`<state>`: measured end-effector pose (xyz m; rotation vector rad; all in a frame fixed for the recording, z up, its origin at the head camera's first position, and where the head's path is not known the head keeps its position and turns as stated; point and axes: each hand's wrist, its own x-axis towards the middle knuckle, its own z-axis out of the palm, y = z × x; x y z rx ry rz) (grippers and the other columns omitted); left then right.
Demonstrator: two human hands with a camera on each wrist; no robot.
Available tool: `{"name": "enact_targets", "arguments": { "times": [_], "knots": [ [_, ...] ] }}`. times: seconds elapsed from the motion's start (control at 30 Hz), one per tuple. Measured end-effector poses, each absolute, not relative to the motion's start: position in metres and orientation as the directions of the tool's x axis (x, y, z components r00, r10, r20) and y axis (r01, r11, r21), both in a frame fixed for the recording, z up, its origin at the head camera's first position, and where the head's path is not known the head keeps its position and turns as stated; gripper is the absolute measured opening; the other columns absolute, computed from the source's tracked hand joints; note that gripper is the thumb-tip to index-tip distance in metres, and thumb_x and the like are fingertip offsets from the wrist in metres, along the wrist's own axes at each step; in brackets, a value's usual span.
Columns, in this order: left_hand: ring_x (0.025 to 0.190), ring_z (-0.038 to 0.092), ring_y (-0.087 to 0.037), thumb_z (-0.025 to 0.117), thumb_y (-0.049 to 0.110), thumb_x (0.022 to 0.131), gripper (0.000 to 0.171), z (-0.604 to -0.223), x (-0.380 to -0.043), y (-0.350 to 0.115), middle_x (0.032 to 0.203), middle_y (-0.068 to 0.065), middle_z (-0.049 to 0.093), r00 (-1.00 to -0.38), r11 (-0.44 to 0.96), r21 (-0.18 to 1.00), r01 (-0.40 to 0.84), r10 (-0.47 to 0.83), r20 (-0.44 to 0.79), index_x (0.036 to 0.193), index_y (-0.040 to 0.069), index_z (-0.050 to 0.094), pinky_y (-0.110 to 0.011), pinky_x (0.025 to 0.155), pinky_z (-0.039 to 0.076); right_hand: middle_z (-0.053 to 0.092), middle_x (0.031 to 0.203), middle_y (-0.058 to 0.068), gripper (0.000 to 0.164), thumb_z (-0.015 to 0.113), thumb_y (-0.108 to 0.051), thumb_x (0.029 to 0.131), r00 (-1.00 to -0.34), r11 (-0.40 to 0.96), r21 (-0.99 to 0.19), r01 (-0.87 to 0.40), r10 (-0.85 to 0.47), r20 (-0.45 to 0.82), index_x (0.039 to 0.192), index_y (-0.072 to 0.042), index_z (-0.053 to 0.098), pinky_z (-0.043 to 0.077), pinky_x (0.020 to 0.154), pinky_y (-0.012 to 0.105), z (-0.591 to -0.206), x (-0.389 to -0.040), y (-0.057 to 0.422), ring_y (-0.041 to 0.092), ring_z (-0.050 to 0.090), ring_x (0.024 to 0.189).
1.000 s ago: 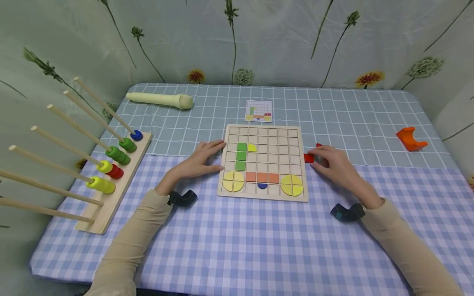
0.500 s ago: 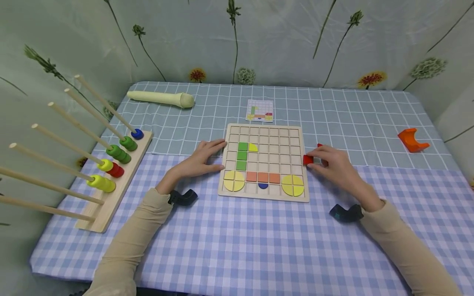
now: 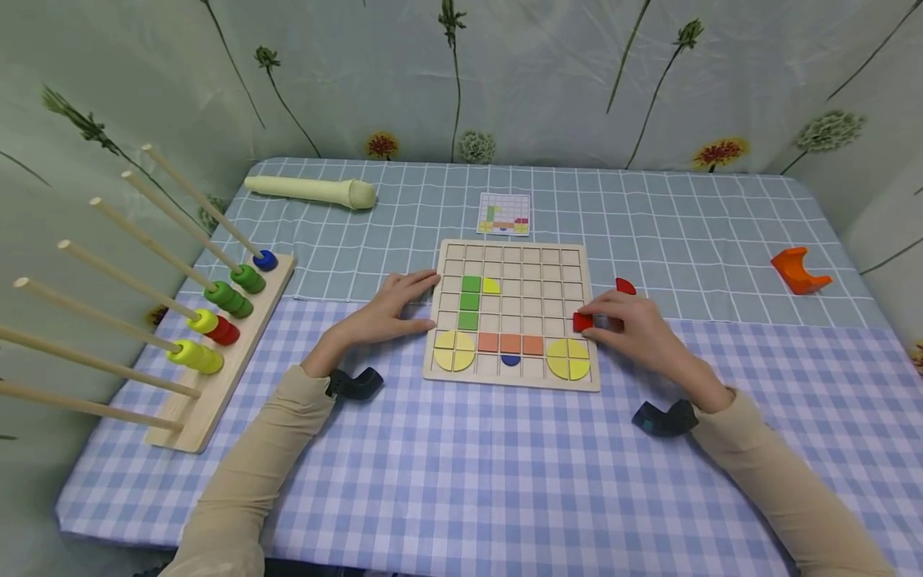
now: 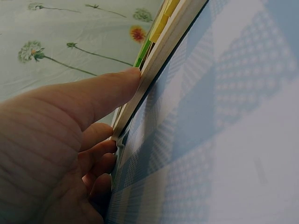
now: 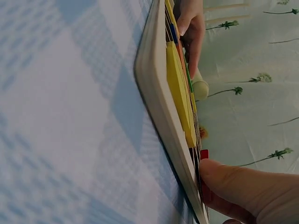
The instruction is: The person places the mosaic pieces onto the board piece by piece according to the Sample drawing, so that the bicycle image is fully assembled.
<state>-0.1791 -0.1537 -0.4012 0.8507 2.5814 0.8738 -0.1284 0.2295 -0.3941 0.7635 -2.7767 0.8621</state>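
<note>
A wooden grid board (image 3: 537,276) lies mid-table, bearing green and orange squares, yellow quarter-circle pieces and a blue half-circle (image 3: 510,361). My right hand (image 3: 638,332) pinches a red square tile (image 3: 582,322) between thumb and fingers, over the board's right edge just above the right yellow circle (image 3: 568,359). In the right wrist view the thumb (image 5: 219,179) covers most of that tile. My left hand (image 3: 385,311) rests against the board's left edge, fingers extended; the left wrist view has its thumb (image 4: 110,93) on the wooden rim (image 4: 161,56). A red quarter-circle piece (image 3: 625,286) lies beyond my right hand.
Behind the board lies a small pattern card (image 3: 503,215). A wooden peg stand (image 3: 238,353) with coloured rings stands on the left. A pale yellow toy microphone (image 3: 313,192) is at the back left, an orange curved piece (image 3: 799,271) at the far right.
My right hand has moved left with the red square tile, from beside the board to over its right edge. The red quarter-circle piece is more exposed. My left hand has stayed put.
</note>
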Motion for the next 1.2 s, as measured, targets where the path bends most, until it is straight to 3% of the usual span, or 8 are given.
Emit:
{"name": "enact_targets", "arguments": {
  "times": [0.27,1.0,1.2],
  "knots": [
    [0.123,0.026,-0.028,0.064,0.029,0.088,0.074,-0.401,-0.18,-0.154,0.157,-0.009,0.02,-0.786,0.647,0.623,0.44,0.613,-0.08,0.149,0.011,0.026,-0.048,0.102,0.027,0.069,0.097,0.009,0.029,0.078,-0.009,0.073,-0.863,0.694,-0.516,-0.502,-0.444,0.242,0.101,-0.004,0.072,0.037,0.066,0.017,-0.395,-0.128,0.227,0.015,0.056,0.084],
    [0.123,0.027,-0.027,0.064,0.03,0.088,0.075,-0.401,-0.18,-0.155,0.157,-0.009,0.021,-0.789,0.651,0.619,0.44,0.61,-0.08,0.149,0.012,0.026,-0.048,0.102,0.027,0.063,0.095,0.008,0.026,0.076,-0.006,0.076,-0.845,0.665,-0.523,-0.532,-0.459,0.275,0.102,-0.003,0.072,0.037,0.068,0.017,-0.4,-0.129,0.223,0.015,0.051,0.083],
    [0.127,0.026,-0.028,0.064,0.032,0.088,0.075,-0.402,-0.181,-0.154,0.157,-0.009,0.02,-0.787,0.651,0.622,0.435,0.61,-0.088,0.15,0.013,0.025,-0.049,0.104,0.026,0.064,0.095,0.011,0.024,0.073,0.0,0.077,-0.842,0.674,-0.505,-0.54,-0.415,0.346,0.101,-0.001,0.071,0.033,0.057,0.016,-0.393,-0.133,0.235,0.004,0.041,0.065]
  ]
}}
